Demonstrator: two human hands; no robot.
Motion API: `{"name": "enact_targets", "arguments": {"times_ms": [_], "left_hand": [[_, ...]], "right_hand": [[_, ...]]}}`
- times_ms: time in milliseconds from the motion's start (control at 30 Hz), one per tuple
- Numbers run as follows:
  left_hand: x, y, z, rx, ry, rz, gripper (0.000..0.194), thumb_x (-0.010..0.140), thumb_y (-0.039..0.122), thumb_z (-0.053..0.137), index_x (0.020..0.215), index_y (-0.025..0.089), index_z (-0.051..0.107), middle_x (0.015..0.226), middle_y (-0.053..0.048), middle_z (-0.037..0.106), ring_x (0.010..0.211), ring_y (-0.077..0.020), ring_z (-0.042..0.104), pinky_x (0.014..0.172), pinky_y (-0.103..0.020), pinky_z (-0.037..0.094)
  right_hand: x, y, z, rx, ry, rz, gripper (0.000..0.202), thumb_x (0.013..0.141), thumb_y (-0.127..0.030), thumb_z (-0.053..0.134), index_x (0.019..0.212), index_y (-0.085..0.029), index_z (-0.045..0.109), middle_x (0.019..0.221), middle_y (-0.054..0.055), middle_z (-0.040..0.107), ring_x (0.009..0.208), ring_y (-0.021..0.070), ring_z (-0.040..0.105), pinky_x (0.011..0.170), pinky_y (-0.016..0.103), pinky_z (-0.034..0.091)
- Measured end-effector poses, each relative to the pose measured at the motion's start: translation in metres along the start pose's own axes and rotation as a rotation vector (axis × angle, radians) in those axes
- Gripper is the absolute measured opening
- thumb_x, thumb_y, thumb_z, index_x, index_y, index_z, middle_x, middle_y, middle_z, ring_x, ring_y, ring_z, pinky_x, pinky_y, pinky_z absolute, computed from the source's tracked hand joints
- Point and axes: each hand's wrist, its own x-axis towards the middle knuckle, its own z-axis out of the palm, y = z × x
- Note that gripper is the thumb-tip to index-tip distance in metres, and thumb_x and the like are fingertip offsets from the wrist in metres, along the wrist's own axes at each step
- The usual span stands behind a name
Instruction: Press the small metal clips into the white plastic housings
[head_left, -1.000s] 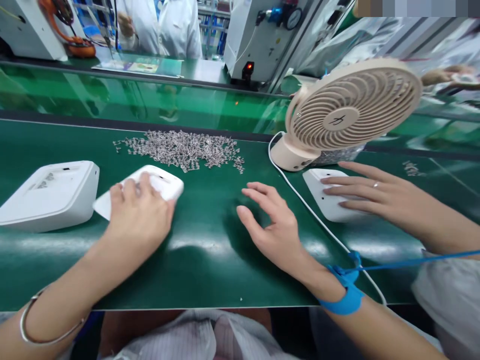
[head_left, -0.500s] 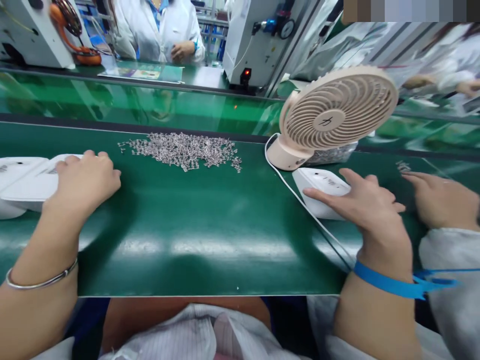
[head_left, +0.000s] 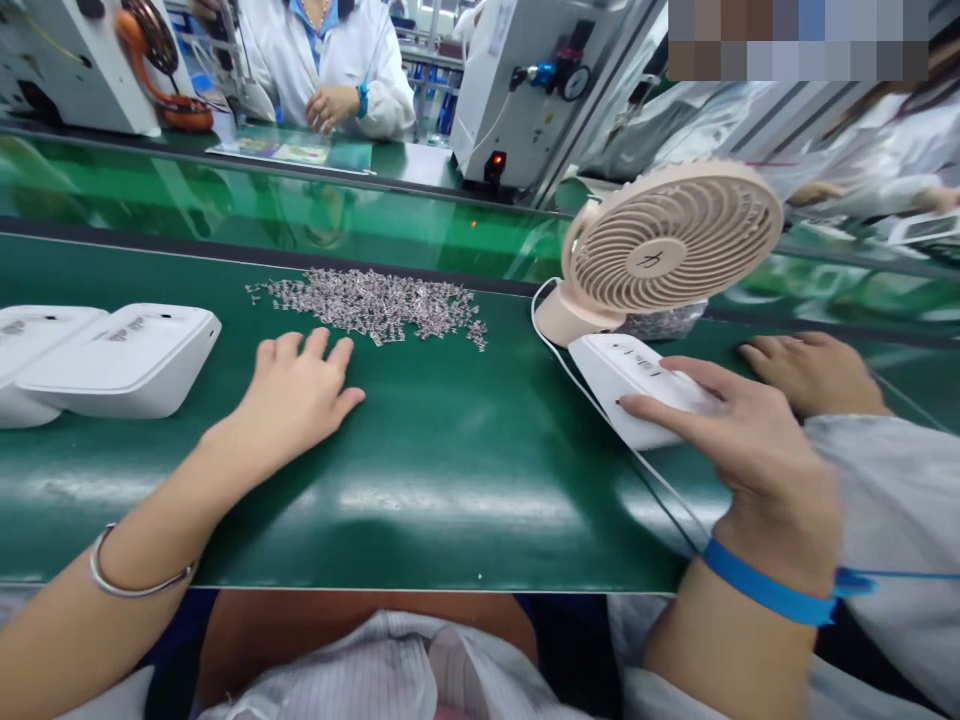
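Head view: white housing lies between right fingers.

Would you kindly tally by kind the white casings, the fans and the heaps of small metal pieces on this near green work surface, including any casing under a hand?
White casings: 3
Fan: 1
Heap of small metal pieces: 1
Total: 5, with the heap counted as one
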Motion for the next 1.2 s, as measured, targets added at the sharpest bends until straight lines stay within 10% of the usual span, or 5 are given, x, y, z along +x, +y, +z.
{"name": "enact_targets", "arguments": {"times_ms": [233, 433, 733, 1200], "left_hand": [[-0.014, 0.040, -0.002, -0.444, -0.079, 0.370, 0.064, 0.088, 0.043, 0.040, 0.140, 0.013, 0.021, 0.142, -0.017, 0.033, 0.122, -0.0313, 0.040, 0.094, -0.044, 0.036], [-0.015, 0.044, -0.005, -0.707, -0.118, 0.325, 0.080, 0.082, 0.056, 0.042, 0.141, 0.011, 0.014, 0.145, -0.018, 0.026, 0.131, -0.0300, 0.028, 0.099, -0.045, 0.033], [-0.008, 0.033, -0.002, -0.817, -0.145, 0.215, 0.050, 0.087, 0.038, 0.037, 0.130, 0.014, 0.043, 0.131, -0.008, 0.050, 0.113, -0.0246, 0.050, 0.094, -0.038, 0.039], [-0.011, 0.031, -0.003, -0.780, -0.118, 0.289, 0.042, 0.089, 0.037, 0.034, 0.124, 0.017, 0.047, 0.121, -0.009, 0.057, 0.104, -0.0231, 0.054, 0.086, -0.038, 0.043]], "right_hand": [[-0.023, -0.038, 0.016, 0.274, -0.183, -0.047, 0.050, 0.055, -0.048, 0.072, 0.095, -0.020, 0.066, 0.093, 0.011, 0.066, 0.081, 0.0261, 0.059, 0.069, 0.039, 0.045], [-0.040, -0.058, 0.032, 0.661, -0.550, -0.185, 0.046, 0.077, -0.059, 0.049, 0.088, -0.017, 0.063, 0.059, 0.004, 0.065, 0.051, 0.0127, 0.053, 0.053, 0.027, 0.046], [-0.004, -0.053, 0.099, 0.730, -0.105, -0.061, 0.018, 0.071, -0.034, 0.059, 0.070, -0.016, 0.062, 0.058, -0.001, 0.057, 0.057, 0.0105, 0.049, 0.055, 0.023, 0.039], [0.028, -0.073, 0.122, 0.605, -0.159, -0.233, 0.013, 0.067, -0.027, 0.052, 0.065, -0.016, 0.058, 0.054, -0.003, 0.050, 0.050, 0.0091, 0.041, 0.049, 0.023, 0.032]]}}
